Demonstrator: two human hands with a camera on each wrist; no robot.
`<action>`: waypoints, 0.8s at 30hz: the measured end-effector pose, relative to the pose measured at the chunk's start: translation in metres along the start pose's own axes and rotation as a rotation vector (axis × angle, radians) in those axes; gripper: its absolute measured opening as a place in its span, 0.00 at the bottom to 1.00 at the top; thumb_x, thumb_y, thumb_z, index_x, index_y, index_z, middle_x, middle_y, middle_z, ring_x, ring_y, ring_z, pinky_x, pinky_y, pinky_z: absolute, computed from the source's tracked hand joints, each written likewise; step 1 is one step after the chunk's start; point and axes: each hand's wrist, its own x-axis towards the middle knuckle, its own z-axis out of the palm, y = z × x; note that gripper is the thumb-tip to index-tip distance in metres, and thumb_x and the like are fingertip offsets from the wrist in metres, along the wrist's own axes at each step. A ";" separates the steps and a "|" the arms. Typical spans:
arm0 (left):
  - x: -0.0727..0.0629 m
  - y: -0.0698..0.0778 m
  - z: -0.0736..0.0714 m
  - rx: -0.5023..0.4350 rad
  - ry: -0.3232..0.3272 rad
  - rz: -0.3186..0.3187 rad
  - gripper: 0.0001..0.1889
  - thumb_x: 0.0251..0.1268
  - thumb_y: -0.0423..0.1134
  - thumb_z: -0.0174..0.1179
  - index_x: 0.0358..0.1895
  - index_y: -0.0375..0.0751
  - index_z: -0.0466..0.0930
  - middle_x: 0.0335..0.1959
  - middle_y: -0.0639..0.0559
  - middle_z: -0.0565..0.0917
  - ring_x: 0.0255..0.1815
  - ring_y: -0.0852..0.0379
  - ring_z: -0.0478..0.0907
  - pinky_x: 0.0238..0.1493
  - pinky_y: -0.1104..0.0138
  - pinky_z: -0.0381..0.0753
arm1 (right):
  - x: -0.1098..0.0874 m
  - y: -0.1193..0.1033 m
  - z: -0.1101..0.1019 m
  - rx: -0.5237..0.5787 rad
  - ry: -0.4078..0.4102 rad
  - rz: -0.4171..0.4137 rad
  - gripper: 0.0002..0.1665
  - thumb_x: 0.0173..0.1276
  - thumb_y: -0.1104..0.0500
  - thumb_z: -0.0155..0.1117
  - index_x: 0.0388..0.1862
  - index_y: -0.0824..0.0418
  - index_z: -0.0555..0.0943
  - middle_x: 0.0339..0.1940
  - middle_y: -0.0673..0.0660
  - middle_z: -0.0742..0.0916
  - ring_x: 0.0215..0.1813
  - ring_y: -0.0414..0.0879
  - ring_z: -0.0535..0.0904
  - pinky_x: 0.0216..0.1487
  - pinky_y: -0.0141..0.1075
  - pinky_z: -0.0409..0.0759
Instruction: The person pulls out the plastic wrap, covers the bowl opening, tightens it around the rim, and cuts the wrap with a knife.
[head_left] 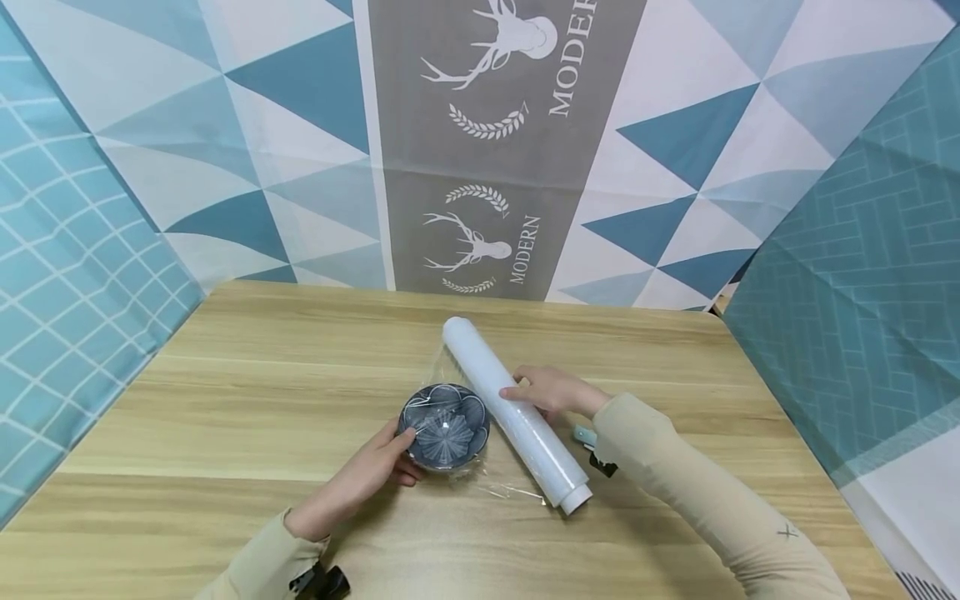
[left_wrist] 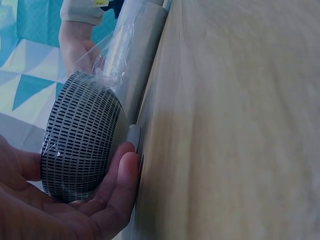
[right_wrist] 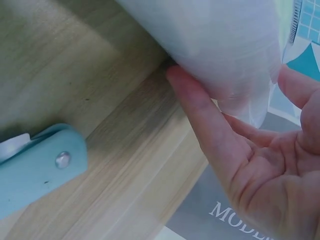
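Observation:
My left hand (head_left: 369, 471) grips a dark patterned bowl (head_left: 442, 427), thumb at the rim and fingers beneath. In the left wrist view, dark dashes cover the outside of the bowl (left_wrist: 82, 140), which is tilted on its side in that view. Clear cling film lies over the bowl's top and runs to a long white roll of cling film (head_left: 517, 417) beside it. Around the middle of that roll, my right hand (head_left: 555, 390) holds it with thumb and fingers. The right wrist view shows the roll (right_wrist: 215, 45) between the thumb and fingers.
On the wooden table (head_left: 262, 400), right of the roll, lies a teal-handled folding tool (head_left: 585, 435), partly hidden by the right sleeve in the head view. Its handle (right_wrist: 45, 170) has a metal rivet. Patterned cloth (head_left: 480, 167) hangs behind the table.

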 end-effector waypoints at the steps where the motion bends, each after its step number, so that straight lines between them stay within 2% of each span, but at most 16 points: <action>1: 0.000 0.001 0.000 0.000 -0.002 0.002 0.26 0.72 0.40 0.35 0.64 0.23 0.47 0.38 0.32 0.79 0.32 0.48 0.80 0.36 0.59 0.81 | -0.001 0.000 0.000 -0.006 0.004 -0.002 0.27 0.65 0.44 0.54 0.54 0.61 0.70 0.35 0.59 0.80 0.27 0.47 0.78 0.26 0.40 0.81; 6: 0.000 0.002 -0.002 0.007 -0.011 0.014 0.26 0.72 0.40 0.35 0.64 0.22 0.49 0.39 0.32 0.78 0.32 0.48 0.80 0.36 0.60 0.81 | -0.005 0.000 0.002 -0.016 0.025 0.002 0.27 0.64 0.44 0.55 0.52 0.63 0.70 0.30 0.58 0.80 0.21 0.48 0.78 0.24 0.40 0.80; 15: 0.009 0.004 -0.007 0.051 -0.006 0.024 0.24 0.72 0.40 0.35 0.61 0.22 0.55 0.35 0.35 0.79 0.30 0.53 0.79 0.35 0.60 0.81 | -0.016 0.004 0.008 0.074 0.032 0.050 0.25 0.64 0.44 0.55 0.46 0.64 0.69 0.26 0.59 0.79 0.23 0.48 0.78 0.24 0.40 0.80; 21: 0.015 0.007 -0.010 0.070 -0.012 0.045 0.24 0.73 0.41 0.35 0.60 0.21 0.57 0.35 0.33 0.80 0.30 0.50 0.80 0.35 0.59 0.81 | -0.025 0.008 0.013 0.129 0.054 0.073 0.24 0.64 0.45 0.55 0.41 0.66 0.69 0.25 0.60 0.79 0.19 0.50 0.79 0.23 0.43 0.80; 24: 0.017 0.009 -0.011 0.094 -0.013 0.053 0.25 0.73 0.40 0.34 0.62 0.21 0.54 0.36 0.32 0.79 0.31 0.49 0.80 0.35 0.59 0.81 | -0.030 0.010 0.015 0.124 0.066 0.090 0.24 0.64 0.43 0.55 0.40 0.65 0.69 0.25 0.59 0.80 0.20 0.50 0.79 0.24 0.42 0.80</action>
